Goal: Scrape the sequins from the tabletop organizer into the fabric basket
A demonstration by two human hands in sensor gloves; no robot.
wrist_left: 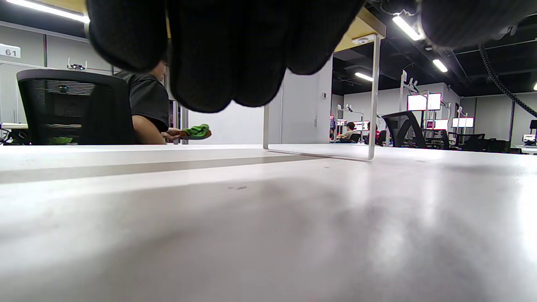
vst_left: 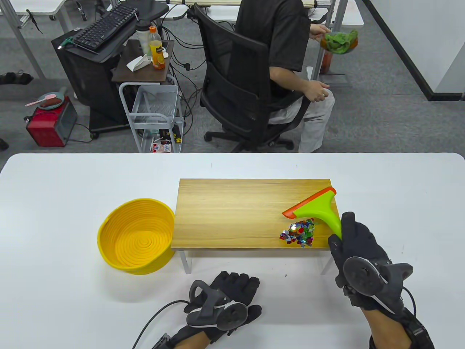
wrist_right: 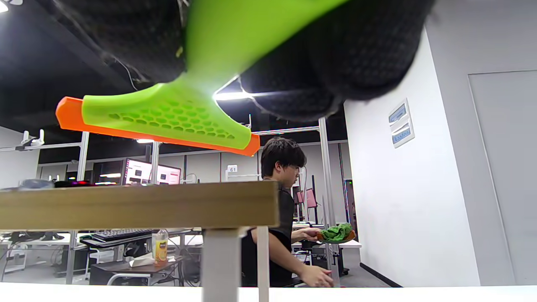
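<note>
A pile of colourful sequins (vst_left: 298,233) lies near the front right corner of the wooden tabletop organizer (vst_left: 236,212). My right hand (vst_left: 358,249) grips the handle of a green scraper with an orange blade (vst_left: 314,209); the blade hangs above the board just behind the sequins. In the right wrist view the scraper (wrist_right: 168,119) is clear of the board's edge (wrist_right: 138,205). The yellow fabric basket (vst_left: 137,235) stands against the organizer's left end. My left hand (vst_left: 227,296) rests palm down on the table in front of the organizer, holding nothing; its fingers (wrist_left: 222,50) fill the top of the left wrist view.
The organizer stands on white legs (vst_left: 185,261) on the white table (vst_left: 65,301). A person in a black office chair (vst_left: 243,91) sits beyond the table's far edge. The leg frame (wrist_left: 371,96) shows in the left wrist view.
</note>
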